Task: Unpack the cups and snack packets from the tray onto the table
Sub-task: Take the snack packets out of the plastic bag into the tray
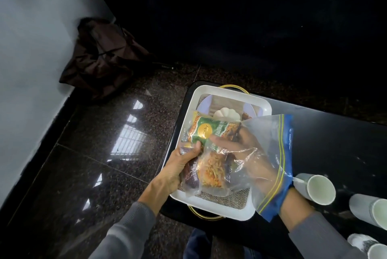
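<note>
Snack packets (211, 154) sit bunched above the white tray (209, 202), caught between both of our hands. Our left hand (182, 166) curls its fingers (193, 150) around the left edge of the bundle, thumb on top, clamping a dark packet whose side reads "MIXTURE". Our right hand (249, 152) is pushed inside a clear zip bag (270, 154) with a blue seal strip, and through the plastic we see its fingers reaching flat across the packets; how firmly they grip we cannot tell, since the crumpled film blurs them. The upper packet is green and orange with a round gold emblem, its lettering too warped to read; the lower one shows yellow-orange fried strands through a clear window.

Inside the tray, a woven mat (228, 199) lines the near end, and at the far end we make out a small white scalloped dish (226, 113) resting on a pale plate (206, 104). Gold handles (206, 215) curve out from both short ends of the tray. The tray rests on the black table (335, 133), near its left edge.

Paper cups (314, 187) lie tipped on their sides on the table to the right of the tray, their pale insides facing us.
</note>
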`<state>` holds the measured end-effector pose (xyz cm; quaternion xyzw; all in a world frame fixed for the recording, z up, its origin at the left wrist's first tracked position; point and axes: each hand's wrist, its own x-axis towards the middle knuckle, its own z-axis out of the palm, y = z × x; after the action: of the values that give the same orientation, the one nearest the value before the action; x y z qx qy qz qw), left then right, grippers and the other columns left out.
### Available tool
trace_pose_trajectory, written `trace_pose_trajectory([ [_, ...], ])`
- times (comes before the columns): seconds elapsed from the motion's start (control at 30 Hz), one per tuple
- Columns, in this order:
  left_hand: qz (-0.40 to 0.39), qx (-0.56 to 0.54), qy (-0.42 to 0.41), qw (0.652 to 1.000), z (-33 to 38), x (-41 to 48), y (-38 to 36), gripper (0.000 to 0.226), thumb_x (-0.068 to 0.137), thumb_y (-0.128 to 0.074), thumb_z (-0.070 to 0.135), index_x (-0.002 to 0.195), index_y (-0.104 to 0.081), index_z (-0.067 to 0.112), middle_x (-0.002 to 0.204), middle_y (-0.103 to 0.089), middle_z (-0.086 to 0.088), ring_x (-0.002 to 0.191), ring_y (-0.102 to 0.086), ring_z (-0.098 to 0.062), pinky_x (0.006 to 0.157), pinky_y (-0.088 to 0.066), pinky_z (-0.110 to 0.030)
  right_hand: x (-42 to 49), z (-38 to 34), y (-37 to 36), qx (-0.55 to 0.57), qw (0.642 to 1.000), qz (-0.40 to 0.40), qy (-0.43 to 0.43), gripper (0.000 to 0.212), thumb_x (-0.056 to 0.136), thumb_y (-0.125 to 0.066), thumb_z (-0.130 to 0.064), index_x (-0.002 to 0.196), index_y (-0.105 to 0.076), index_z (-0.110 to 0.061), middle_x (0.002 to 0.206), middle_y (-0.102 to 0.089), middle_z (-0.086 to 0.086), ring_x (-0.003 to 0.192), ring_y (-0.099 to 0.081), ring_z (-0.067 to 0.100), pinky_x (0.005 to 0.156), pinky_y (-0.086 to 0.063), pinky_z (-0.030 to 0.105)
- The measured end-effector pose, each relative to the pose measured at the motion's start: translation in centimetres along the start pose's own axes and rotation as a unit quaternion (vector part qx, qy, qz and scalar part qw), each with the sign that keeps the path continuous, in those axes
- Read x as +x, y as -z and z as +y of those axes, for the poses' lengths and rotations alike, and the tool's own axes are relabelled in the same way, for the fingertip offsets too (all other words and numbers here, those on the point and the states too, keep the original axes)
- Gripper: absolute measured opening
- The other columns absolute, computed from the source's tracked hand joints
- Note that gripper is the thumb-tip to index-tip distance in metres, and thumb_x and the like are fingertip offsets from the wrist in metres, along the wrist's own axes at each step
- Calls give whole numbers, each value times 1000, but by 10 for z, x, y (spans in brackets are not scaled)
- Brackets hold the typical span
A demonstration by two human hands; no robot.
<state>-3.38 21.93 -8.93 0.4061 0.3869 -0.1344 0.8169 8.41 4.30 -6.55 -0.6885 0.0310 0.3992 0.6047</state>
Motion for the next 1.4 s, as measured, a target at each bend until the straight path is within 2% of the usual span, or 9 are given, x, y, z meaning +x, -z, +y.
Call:
trace_pose_trajectory([
  [0.1,18,18,23,999,7,2,-4,67,52,-83,74,91,-84,20,101,-80,-12,92,-78,-25,80,-63,-38,-9,-20,-1,23,999,-44,11,26,69,-93,-47,89,-76,-51,98,-81,-12,89,-79,9,70,-63,26],
  [0.2,20,11,44,999,12,6,-7,97,50,-78,84,120,-74,17,120,-75,-19,112,-71,-39,102,-54,-55,-17,-30,3,28,998,-62,17,41,71,-90,-42,107,-71,-41,105,-80,-11,93,-77,6,73,-60,24],
  [0.37,-10,-38,71,997,15,10,-13,54,83,-68,67,106,-80,20,115,-75,-20,105,-72,-40,100,-54,-55,-23,-44,9,30,998,-53,22,42,77,-78,-24,116,-64,-20,103,-80,-8,89,-77,2,70,-59,22],
  [0.53,-26,-80,109,990,10,11,-14,60,88,-76,49,132,-67,10,111,-72,-16,101,-68,-36,117,-36,-60,-22,-54,18,28,998,-42,35,26,90,-70,0,112,-65,-13,96,-81,-3,80,-78,6,64,-59,16],
  [0.73,7,-132,104,986,4,8,-3,38,90,-73,44,103,-82,9,98,-78,-17,85,-76,-35,79,-62,-48,-13,-39,36,33,998,49,-37,8,95,-62,6,95,-66,-1,87,-67,15,75,-64,29,59,-59,32],
  [0.93,28,-130,96,987,4,-3,13,63,82,-81,47,130,-69,7,127,-69,-23,116,-65,-44,106,-47,-62,-23,-39,44,-6,984,179,-19,20,93,-69,-36,83,-67,-18,64,-67,-3,61,-67,17,49,-58,28],
  [1.07,52,-187,60,979,0,-14,26,61,82,-81,45,131,-68,9,124,-72,-21,106,-72,-41,91,-57,-57,-42,-44,40,-124,973,194,25,51,77,-53,-69,90,-62,-20,79,-68,12,70,-66,25,66,-54,42],
  [1.2,68,-225,34,971,2,-22,48,61,85,-76,48,134,-65,14,126,-72,-18,107,-73,-38,87,-59,-55,-44,-44,43,-99,970,221,5,32,79,-59,-58,81,-64,-27,74,-70,-4,65,-60,15,65,-49,37],
  [1.4,75,-177,84,978,11,-50,59,67,79,-83,51,133,-66,16,125,-73,-18,106,-74,-39,86,-59,-54,-47,-53,47,-39,955,295,10,26,87,-62,-44,92,-66,-19,90,-78,7,76,-73,25,60,-50,34],
])
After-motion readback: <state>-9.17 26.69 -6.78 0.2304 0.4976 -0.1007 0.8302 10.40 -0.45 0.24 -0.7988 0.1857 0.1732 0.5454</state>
